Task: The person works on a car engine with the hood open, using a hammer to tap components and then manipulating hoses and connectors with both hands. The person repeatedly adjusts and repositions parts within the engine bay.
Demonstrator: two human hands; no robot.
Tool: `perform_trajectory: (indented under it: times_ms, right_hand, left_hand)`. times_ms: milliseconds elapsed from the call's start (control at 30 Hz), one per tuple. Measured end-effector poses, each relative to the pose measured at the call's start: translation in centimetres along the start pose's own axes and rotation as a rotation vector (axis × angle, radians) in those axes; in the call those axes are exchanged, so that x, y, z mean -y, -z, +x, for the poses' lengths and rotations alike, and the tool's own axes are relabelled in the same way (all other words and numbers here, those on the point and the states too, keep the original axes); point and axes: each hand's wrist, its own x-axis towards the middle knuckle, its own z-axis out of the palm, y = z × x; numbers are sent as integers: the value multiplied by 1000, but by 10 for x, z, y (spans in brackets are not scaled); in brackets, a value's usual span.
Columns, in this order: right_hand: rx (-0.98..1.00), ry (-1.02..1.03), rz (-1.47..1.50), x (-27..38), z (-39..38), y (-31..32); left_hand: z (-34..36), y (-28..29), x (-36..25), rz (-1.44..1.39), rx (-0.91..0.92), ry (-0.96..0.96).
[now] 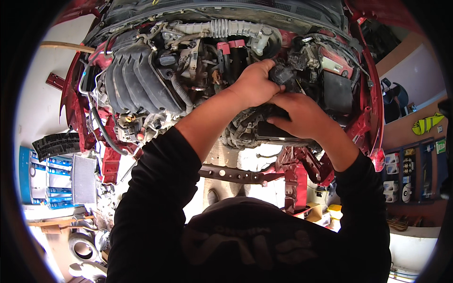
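In the engine bay of a red car, my left hand [255, 85] is closed at a dark, lumpy plastic part [284, 73] right of centre. Just below it, my right hand [295, 113] is bent over the engine parts, its fingertips tucked under my left hand and its thumb pointing left; whatever it holds is hidden. A black ribbed engine cover [137, 80] lies to the left. A pale corrugated intake hose [220, 28] runs along the back, above two small pink pieces [236, 44]. A black box [337, 92] sits to the right.
The exposed front crossmember [231, 173] spans above my feet. At the left are blue boxes [59, 188], a grey pleated panel [84, 179] and a tyre [82, 246]. A shelf rack [409, 172] and yellow vest [427, 123] are at the right.
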Motion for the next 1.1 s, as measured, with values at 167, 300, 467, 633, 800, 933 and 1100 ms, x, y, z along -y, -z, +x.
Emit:
perform_trajectory:
  times_ms: [167, 300, 467, 633, 800, 933, 1100]
  right_hand:
    - [6, -41, -82, -14, 6, -5]
    - [-88, 87, -119, -20, 6, -5]
    - [-64, -74, 35, -24, 6, -16]
    - [-114, -31, 153, -17, 3, -19]
    - [86, -218, 129, -13, 9, 9]
    - [182, -226, 95, -11, 18, 21]
    - [154, -219, 138, -12, 16, 16]
  left_hand:
    - [-15, -5, 12, 56, -234, -180]
    - [-19, -15, 25, -241, -327, -266]
    - [-18, -20, 37, -566, -355, -336]
    - [-19, -17, 40, -597, -308, -306]
    - [-17, -15, 39, -506, -299, -285]
    - [-18, -16, 37, -537, -278, -268]
    - [-20, -16, 34, -361, -269, -295]
